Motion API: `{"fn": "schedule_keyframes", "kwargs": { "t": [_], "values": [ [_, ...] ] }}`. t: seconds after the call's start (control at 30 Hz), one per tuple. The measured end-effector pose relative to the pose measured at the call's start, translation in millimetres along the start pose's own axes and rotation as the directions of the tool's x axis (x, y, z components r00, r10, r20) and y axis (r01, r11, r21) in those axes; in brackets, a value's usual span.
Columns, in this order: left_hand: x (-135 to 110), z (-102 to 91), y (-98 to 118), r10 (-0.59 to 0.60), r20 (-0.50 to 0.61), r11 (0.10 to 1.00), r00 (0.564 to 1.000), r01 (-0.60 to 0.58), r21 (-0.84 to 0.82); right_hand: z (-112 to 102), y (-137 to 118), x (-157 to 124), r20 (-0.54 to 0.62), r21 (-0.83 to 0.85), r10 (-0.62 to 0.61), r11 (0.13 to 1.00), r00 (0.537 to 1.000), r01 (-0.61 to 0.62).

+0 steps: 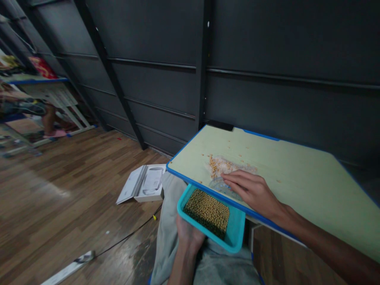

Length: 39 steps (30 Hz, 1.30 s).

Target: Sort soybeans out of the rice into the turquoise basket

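The person's left hand [190, 235] holds a turquoise tray [237, 225] from below, just beside the blue-edged table [297, 174]; golden beads [209, 211] lie massed inside it; the right hand [251, 186], fingers drawn together (whether pinching anything, one cannot tell), is at clear plastic [218, 186] near loose beads [213, 166] on the tabletop.

No lettering, number or sign can be read, any print on the open white cardboard box [151, 194] on the brown wood-look floor [89, 170] at left, or on the red bag [43, 67] with pale markings at far left, being too blurred.
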<state>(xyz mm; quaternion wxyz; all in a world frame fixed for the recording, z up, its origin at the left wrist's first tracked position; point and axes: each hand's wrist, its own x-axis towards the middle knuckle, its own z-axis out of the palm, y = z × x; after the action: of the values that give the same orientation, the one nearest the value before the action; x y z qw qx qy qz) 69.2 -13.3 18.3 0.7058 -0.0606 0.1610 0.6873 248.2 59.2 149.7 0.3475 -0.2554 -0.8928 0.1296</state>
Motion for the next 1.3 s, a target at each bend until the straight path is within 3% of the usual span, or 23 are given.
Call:
{"fn": "schedule_keyframes", "kwargs": {
  "t": [0.2,0.9,1.3],
  "values": [
    [0,-4.8,1,-0.014,0.018,1.0,1.0,0.014,-0.011,-1,-1,-1,-0.037,-0.017,0.006,1.0,0.999,-0.007],
    [3,-7.4,1,-0.008,0.007,1.0,1.0,0.008,-0.013,-4,-3,-3,0.031,-0.025,-0.048,0.998,0.998,0.049],
    [-1,-3.6,2,-0.009,-0.044,1.0,0.999,0.008,-0.017,-7,8,-5,0.012,-0.202,0.016,0.979,1.0,-0.013]
  ]
}}
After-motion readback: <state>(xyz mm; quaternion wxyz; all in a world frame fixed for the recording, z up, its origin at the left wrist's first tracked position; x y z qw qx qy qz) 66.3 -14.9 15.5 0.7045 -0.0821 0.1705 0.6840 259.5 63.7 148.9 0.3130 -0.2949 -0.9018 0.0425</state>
